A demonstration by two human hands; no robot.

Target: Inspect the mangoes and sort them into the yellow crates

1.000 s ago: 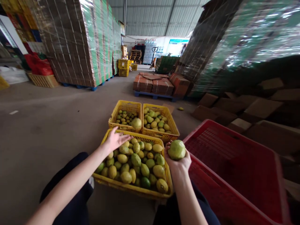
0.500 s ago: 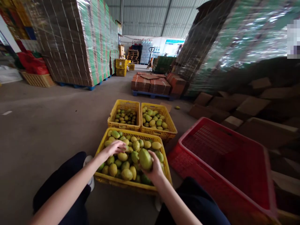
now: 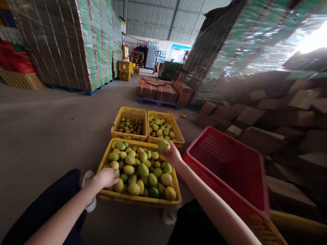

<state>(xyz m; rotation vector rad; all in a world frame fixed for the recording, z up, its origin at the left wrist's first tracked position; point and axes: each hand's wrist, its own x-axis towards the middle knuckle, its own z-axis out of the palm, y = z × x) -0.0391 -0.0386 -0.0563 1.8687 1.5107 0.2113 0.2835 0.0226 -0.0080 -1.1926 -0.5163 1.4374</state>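
Note:
A yellow crate (image 3: 138, 201) full of green and yellow lemons (image 3: 129, 169) stands in front of me. My right hand (image 3: 175, 156) holds a large yellow-green lemon (image 3: 164, 146) above the crate's far right rim, near the crate behind it. Over the left side of the same crate, my left hand (image 3: 106, 177) rests on or just above the lemons, its fingers loosely bent and apart. No fruit shows in its grasp, though its palm is hidden.
Behind stand a yellow crate with small lemons (image 3: 129, 126) and another yellow crate (image 3: 178, 140) with larger ones. To the right is a red crate (image 3: 227, 177). Flattened cartons (image 3: 250, 115) lie beyond it. A blue pallet (image 3: 158, 103) carries stacked cardboard, and wrapped stacks (image 3: 97, 44) rise behind.
My right hand has carried the lemon away from me, toward the far right rim. My left hand has drawn back to the crate's left side. The view has shifted to the right.

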